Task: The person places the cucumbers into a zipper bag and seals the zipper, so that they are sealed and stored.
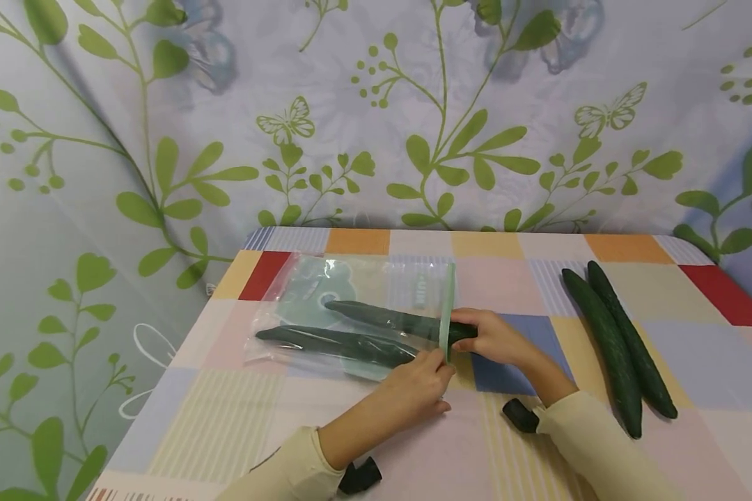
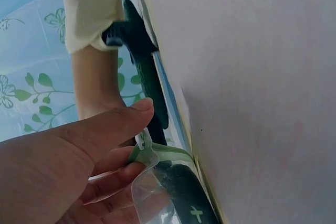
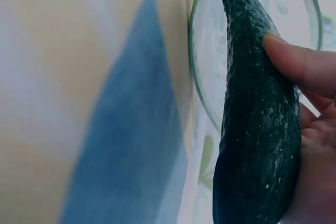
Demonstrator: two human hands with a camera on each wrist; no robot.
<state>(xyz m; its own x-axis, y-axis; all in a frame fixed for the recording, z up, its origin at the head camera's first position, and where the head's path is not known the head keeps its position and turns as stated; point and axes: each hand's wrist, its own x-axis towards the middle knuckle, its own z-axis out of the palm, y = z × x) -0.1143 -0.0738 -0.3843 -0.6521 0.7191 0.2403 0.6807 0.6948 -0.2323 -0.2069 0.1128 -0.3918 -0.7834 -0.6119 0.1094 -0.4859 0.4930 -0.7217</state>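
A clear plastic zip bag (image 1: 376,275) with a green zip strip (image 1: 448,292) lies on its side, its mouth facing right. One dark green cucumber (image 1: 335,343) lies inside along the near side. Behind it, a second cucumber (image 3: 257,124) passes through the mouth, most of its length inside. My right hand (image 1: 498,339) grips this one's outer end, the thumb along its side in the right wrist view. At the mouth's near corner, my left hand (image 1: 410,391) pinches the bag's edge by the zip between thumb and fingers.
Two more cucumbers, a thicker one (image 1: 604,348) and a slimmer one (image 1: 634,341), lie side by side on the right of the patchwork tablecloth (image 1: 495,278). A leaf-patterned curtain (image 1: 351,118) hangs behind the table. Black wrist devices (image 1: 520,415) sit below both sleeves.
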